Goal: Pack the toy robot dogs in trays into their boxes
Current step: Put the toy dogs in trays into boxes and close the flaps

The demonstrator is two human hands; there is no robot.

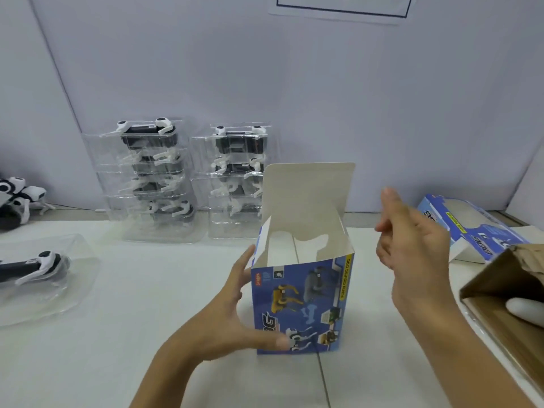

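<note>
While the left hand [235, 307] grips the upright open blue box [300, 293] at centre, the right hand [412, 245] hovers empty, fingers loose; it should fetch the trayed dog [38, 269] at nine o'clock, lowering it squarely.

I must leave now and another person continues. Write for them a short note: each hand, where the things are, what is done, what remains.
Left hand: holds the open box by its left side, thumb on the front.
Right hand: raised right of the box, fingers loose, holding nothing.
Box stands upright on the table, top flap up, nothing visible inside.
Two stacks of trayed dogs: left stack, right stack, at the wall. One more trayed dog lies far left. Flat box lies far right.
Done: box opened. Left: put a trayed dog in, close the flap, repeat for the rest.
</note>
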